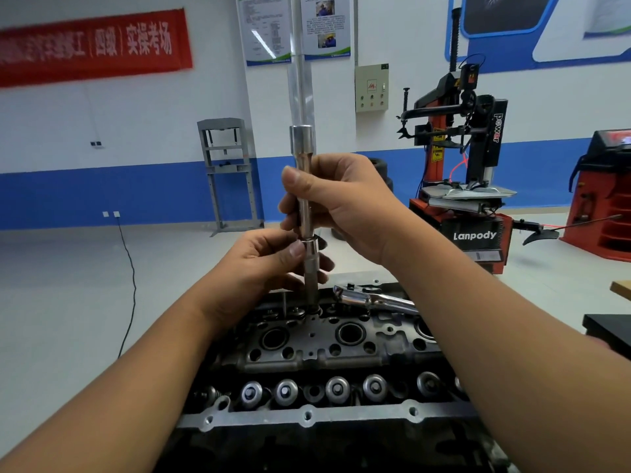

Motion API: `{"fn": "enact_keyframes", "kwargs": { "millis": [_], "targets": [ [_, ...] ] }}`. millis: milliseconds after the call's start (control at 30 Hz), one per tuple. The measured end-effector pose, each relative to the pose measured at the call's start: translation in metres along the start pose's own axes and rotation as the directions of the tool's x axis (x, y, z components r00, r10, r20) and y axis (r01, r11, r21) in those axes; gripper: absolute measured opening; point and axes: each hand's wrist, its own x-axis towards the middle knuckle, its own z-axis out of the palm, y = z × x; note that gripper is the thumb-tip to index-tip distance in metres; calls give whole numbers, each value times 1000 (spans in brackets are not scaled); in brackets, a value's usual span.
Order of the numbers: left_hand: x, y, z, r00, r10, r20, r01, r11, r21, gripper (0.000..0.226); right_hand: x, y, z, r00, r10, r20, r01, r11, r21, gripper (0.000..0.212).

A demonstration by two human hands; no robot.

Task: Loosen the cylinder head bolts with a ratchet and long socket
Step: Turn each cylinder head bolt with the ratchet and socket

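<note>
Above the cylinder head [341, 356], both hands' fingers [290, 249] grasp the upright long socket [309, 264].

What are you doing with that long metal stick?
A person is working on a car engine. Their right hand grips an upright extension bar, and the left hand holds the long socket below it, set down into a hole in the engine. The ratchet lies on the engine, unused.

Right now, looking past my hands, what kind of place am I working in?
Most likely an automotive training workshop. A bare cylinder head sits in front of you, a tyre changer stands on the right, and a hydraulic shop press stands against the back wall under a red banner.
</note>
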Motion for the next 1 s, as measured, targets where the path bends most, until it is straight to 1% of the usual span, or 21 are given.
{"fn": "enact_keyframes", "kwargs": {
  "millis": [67,100,133,167,233,300,333,400,467,567,600,667,733,800,833,933,1000],
  "targets": [
    [-2,0,0,999,-23,48,25,998,-53,35,1,-1,0,1000,15,8,-15,1000,10,18],
    [-2,1,0,999,-22,46,24,999,-46,32,1,-1,0,1000,21,13,-21,1000,13,19],
    [-1,1,1,999,-16,32,16,1000,-14,28,0,-1,0,1000,24,16,-24,1000,14,19],
    [0,1,2,1000,-3,12,3,1000,26,30,0,-1,0,1000,23,16,-23,1000,12,17],
    [1,1,1,999,10,-54,-5,995,100,41,0,0,0,1000,14,16,-14,1000,3,13],
    [2,1,-1,996,18,-86,-8,994,108,42,0,0,0,1000,1,11,-1,1000,-7,14],
    [2,1,-1,998,5,-57,-1,997,77,40,0,0,0,1000,-1,7,1,1000,-10,16],
    [0,0,-2,998,-26,54,27,1000,-16,33,0,0,-1,1000,4,4,-4,1000,-5,17],
    [-1,-1,-2,995,-37,96,42,998,-53,33,0,-1,-1,1000,7,12,-7,1000,0,14],
    [1,0,0,1000,-7,18,7,1000,17,30,-1,-1,-1,1000,6,26,-7,1000,7,11],
    [1,0,1,1000,-1,-18,2,999,44,32,-1,-1,-1,1000,3,29,-3,1000,5,12],
    [2,1,0,999,-12,-53,15,998,56,44,-1,0,0,1000,-4,28,4,1000,-3,16],
    [1,2,-1,999,-43,25,43,999,3,48,-1,0,0,1000,-7,27,7,1000,-1,19],
    [-1,0,-3,992,-47,121,53,997,-48,39,0,0,0,1000,-1,17,1,1000,13,19],
    [-1,-1,-4,991,-40,131,46,998,-46,33,0,0,-1,1000,2,11,-3,1000,17,19],
    [1,-1,0,999,-10,35,9,999,31,24,0,0,-1,1000,6,16,-7,1000,25,14],
    [3,-1,1,998,14,-60,-9,997,80,32,-1,1,1,1000,1,28,-2,1000,27,13]
  ]
}}
